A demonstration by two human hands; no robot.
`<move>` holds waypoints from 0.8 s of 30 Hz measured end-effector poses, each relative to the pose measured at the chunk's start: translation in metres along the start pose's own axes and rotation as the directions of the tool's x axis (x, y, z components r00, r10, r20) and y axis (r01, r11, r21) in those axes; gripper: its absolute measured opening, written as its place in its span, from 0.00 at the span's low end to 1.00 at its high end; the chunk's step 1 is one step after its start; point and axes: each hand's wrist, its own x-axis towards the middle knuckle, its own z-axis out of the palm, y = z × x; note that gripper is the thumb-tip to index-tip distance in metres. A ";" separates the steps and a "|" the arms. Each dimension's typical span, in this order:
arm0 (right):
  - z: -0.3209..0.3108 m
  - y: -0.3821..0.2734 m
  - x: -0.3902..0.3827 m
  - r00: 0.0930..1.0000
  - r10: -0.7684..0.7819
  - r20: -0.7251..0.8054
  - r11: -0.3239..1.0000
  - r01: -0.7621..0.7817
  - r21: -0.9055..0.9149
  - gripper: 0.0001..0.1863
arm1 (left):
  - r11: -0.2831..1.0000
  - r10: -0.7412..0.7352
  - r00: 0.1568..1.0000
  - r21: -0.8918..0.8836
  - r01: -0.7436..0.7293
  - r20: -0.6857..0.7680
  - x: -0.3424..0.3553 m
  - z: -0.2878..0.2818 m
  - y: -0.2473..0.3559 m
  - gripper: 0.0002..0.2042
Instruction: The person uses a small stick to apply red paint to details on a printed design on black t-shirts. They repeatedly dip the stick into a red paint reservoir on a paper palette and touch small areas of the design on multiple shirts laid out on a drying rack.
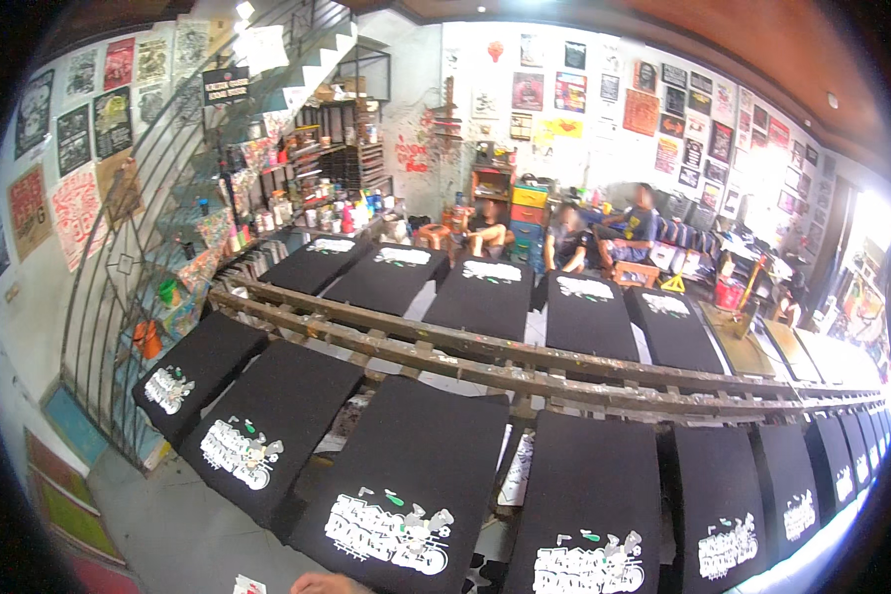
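Only a sliver of skin, seemingly my left hand (332, 585), shows at the bottom edge; its fingers are cut off. It lies just below a black T-shirt (406, 475) with a white, green-dotted print (391, 532), stretched on a board. A small white and red object (249, 585) sits left of the hand, apart from it. My right hand is out of sight. More printed black shirts lie on boards to the left (267, 426) and right (589, 505).
A long wooden rail frame (525, 361) separates two rows of shirt boards (485, 292). A metal stair railing (139, 257) stands at the left. Shelves of paint jars (317, 198) line the back wall. Three people (564, 238) sit at the far end.
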 end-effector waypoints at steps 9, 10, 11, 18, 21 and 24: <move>0.083 -0.005 -0.010 0.974 -0.003 0.229 0.971 0.058 -0.231 0.17 | 1.000 -0.009 0.998 0.014 0.008 0.059 -0.022 -0.002 -0.006 0.26; 0.073 -0.018 -0.015 0.980 -0.006 0.197 0.966 0.056 -0.251 0.17 | 1.000 -0.010 0.998 0.022 0.009 0.067 -0.022 0.002 -0.008 0.26; 0.062 -0.029 -0.021 0.987 -0.009 0.160 0.964 0.051 -0.261 0.17 | 1.000 -0.012 0.997 0.029 0.010 0.073 -0.023 0.006 -0.010 0.26; 0.005 -0.089 -0.065 0.996 -0.048 -0.072 0.965 0.028 -0.260 0.16 | 0.998 -0.014 0.994 0.058 0.007 0.108 -0.027 0.017 -0.007 0.26; -0.009 -0.096 -0.082 0.985 -0.063 -0.161 0.970 0.023 -0.242 0.16 | 0.998 -0.033 0.992 0.064 0.025 0.120 -0.038 0.022 -0.015 0.27; -0.014 -0.102 -0.087 0.976 -0.078 -0.202 0.973 0.031 -0.228 0.16 | 0.997 -0.036 0.991 0.073 0.027 0.130 -0.036 0.020 -0.012 0.27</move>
